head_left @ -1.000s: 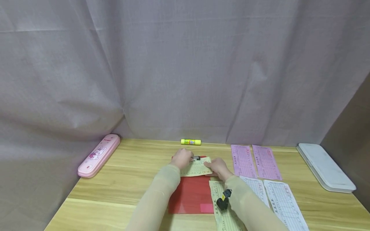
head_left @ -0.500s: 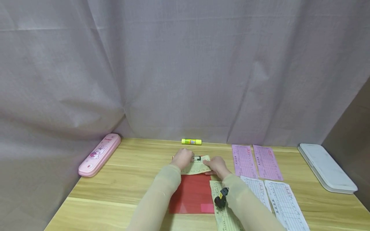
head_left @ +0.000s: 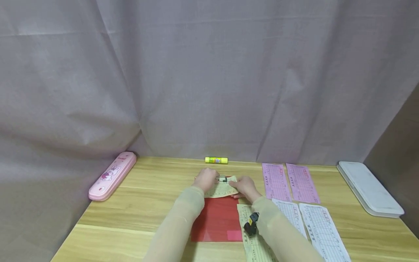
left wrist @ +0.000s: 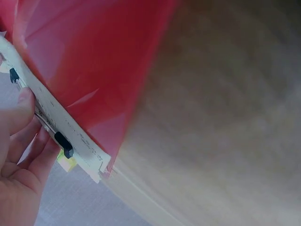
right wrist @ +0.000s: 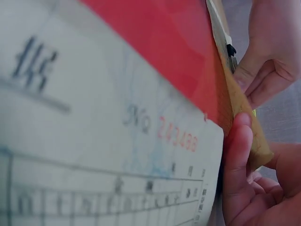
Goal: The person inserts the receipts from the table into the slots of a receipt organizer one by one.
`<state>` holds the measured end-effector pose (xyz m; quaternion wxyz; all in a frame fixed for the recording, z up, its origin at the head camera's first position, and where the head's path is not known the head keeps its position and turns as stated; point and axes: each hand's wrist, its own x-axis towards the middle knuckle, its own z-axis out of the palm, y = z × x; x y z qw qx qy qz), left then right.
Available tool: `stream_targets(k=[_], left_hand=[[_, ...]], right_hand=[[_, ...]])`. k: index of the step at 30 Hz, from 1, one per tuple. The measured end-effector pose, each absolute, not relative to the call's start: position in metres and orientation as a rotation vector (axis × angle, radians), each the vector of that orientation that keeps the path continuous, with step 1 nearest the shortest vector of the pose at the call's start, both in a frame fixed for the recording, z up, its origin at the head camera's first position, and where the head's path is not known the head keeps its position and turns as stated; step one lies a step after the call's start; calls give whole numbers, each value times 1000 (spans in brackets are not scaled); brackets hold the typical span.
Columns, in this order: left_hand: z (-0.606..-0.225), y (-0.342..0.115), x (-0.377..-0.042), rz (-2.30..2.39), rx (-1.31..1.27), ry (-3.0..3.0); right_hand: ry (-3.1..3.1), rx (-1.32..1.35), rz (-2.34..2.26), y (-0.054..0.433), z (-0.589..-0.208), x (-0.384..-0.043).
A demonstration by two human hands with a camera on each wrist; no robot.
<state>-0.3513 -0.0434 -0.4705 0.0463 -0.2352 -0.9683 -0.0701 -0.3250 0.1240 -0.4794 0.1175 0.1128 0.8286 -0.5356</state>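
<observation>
A red plastic folder (head_left: 212, 220) lies on the table, with a small yellow printed slip (head_left: 222, 190) across its far end. A metal file fastener with black ends (left wrist: 64, 143) sits along the slip's edge. My left hand (head_left: 207, 180) pinches the fastener between thumb and fingers, seen up close in the left wrist view. At the slip's right end, my right hand (head_left: 245, 187) pinches the paper, thumb on top and fingers beneath. In the right wrist view the slip's corner (right wrist: 260, 153) curls up at the thumb. Another yellow slip (head_left: 250, 247) lies under the right forearm.
Two purple slips (head_left: 276, 182) and two white slips (head_left: 324, 229) lie to the right. A yellow glue stick (head_left: 216, 160) is at the back edge. A pink pencil case (head_left: 112, 176) stands left and a white case (head_left: 370, 189) far right. Grey cloth (head_left: 209, 80) hangs behind.
My right hand has shifted slightly away from me and left with the slip's right end, whose near edge sits a little higher over the folder. The left hand stays at the fastener.
</observation>
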Motion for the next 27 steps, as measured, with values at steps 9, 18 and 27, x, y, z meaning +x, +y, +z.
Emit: stream_targets(k=[9,18,27], left_hand=[[-469,-44,-350,-323,-663,-3009],[-466,-44,-348,-334,-654,-3021],[-469,-45,-348,-377,-634,-3012]], right_hand=[[2538,237,-1475,131,-471,-321],[2600,214,-1446,148,-468,-324],[2719,113,-1370,170,-466,-327]])
